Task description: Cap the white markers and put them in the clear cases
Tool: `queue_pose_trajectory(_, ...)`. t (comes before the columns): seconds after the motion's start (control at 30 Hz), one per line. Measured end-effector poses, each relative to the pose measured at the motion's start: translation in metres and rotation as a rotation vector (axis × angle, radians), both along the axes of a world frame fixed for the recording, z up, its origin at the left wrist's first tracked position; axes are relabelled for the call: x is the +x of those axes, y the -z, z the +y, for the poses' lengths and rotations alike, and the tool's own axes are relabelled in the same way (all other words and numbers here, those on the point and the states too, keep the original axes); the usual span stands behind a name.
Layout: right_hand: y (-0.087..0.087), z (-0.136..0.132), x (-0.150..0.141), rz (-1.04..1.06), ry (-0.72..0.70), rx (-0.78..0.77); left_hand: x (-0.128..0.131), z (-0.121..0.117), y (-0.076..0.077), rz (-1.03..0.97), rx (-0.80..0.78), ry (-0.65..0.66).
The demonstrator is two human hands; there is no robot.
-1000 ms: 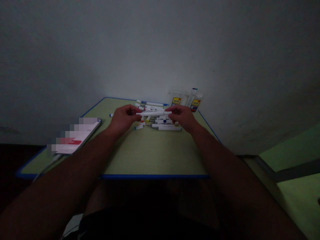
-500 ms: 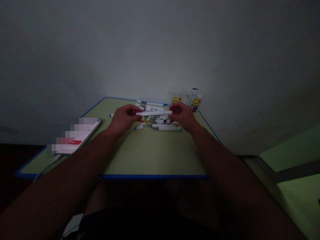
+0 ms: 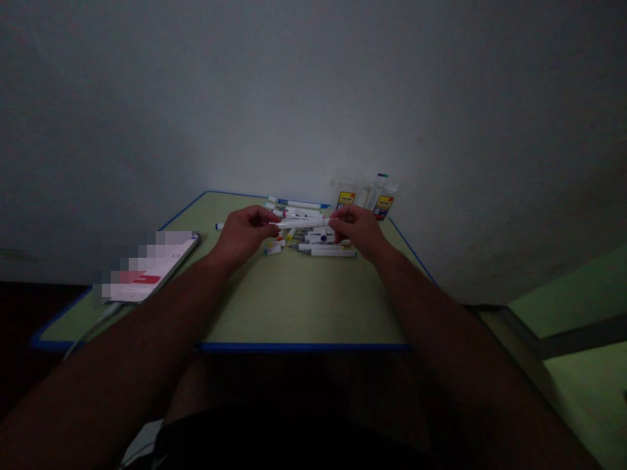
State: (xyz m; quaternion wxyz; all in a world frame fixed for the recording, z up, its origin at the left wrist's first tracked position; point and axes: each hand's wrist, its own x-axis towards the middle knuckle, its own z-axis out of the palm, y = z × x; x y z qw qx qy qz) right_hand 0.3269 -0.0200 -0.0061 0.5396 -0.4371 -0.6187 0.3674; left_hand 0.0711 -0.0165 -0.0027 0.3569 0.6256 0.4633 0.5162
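The fingers (image 3: 264, 230) of the left hand (image 3: 240, 234) are pinching one end of a white marker (image 3: 304, 223), while those of the right hand (image 3: 360, 230) are gripping its other end. The marker is stretching nearly level between the hands, above the desk (image 3: 294, 300), and both of its tips are hiding behind fingers. Below and behind it, a cluster of loose markers (image 3: 333, 252) is lying partly covered, overlapping too much for a sure count. Small pale caps (image 3: 274, 250) are resting at the cluster's near left. A blue-ended piece (image 3: 219, 226) is poking out beside the left hand, which is concealing the rest. Beyond the right hand, two clear packages (image 3: 346, 197) (image 3: 385, 203) are standing near the wall (image 3: 294, 98), their label print blurring past reading. At the left, a flat device (image 3: 169, 267) is lying with much of its face pixelated; its cable (image 3: 93, 329) is disappearing behind the left forearm (image 3: 161, 326). Beneath the desk, the person's lap is sinking into darkness.
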Motion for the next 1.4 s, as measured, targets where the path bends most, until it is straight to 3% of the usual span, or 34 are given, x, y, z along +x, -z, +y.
queue_pose_trajectory(0.2, -0.003, 0.001, 0.001, 0.042, 0.031, -0.024, 0.003, -0.006, -0.004, -0.093, -0.063, 0.033)
queue_pose_trajectory(0.37, -0.013, 0.002, 0.013, 0.134, 0.106, 0.015, 0.0, -0.003, -0.002, -0.068, -0.02, 0.07)
queue_pose_trajectory(0.6, -0.043, 0.005, 0.06, 0.388, 0.455, 0.17, -0.004, 0.003, 0.004, 0.264, 0.12, -0.111)
queue_pose_trajectory(0.7, -0.052, 0.007, 0.082, 0.445, 0.614, 0.253, -0.004, 0.002, 0.007, 0.351, 0.157, -0.113)
queue_pose_trajectory(0.83, -0.063, 0.008, 0.104, 0.428, 0.774, 0.316, -0.003, 0.002, 0.008, 0.383, 0.159, -0.1)
queue_pose_trajectory(0.97, -0.079, 0.013, 0.121, 0.425, 0.839, 0.352, -0.003, 0.002, 0.007, 0.384, 0.172, -0.078)
queue_pose_trajectory(1.17, -0.103, 0.025, 0.133, 0.263, 0.966, 0.403, -0.002, 0.004, 0.011, 0.406, 0.201, -0.067)
queue_pose_trajectory(1.33, -0.111, 0.034, 0.137, 0.137, 1.071, 0.407, -0.002, 0.006, 0.013, 0.386, 0.208, -0.053)
queue_pose_trajectory(1.4, -0.111, 0.038, 0.141, 0.059, 1.046, 0.373, -0.002, 0.006, 0.014, 0.393, 0.213, -0.044)
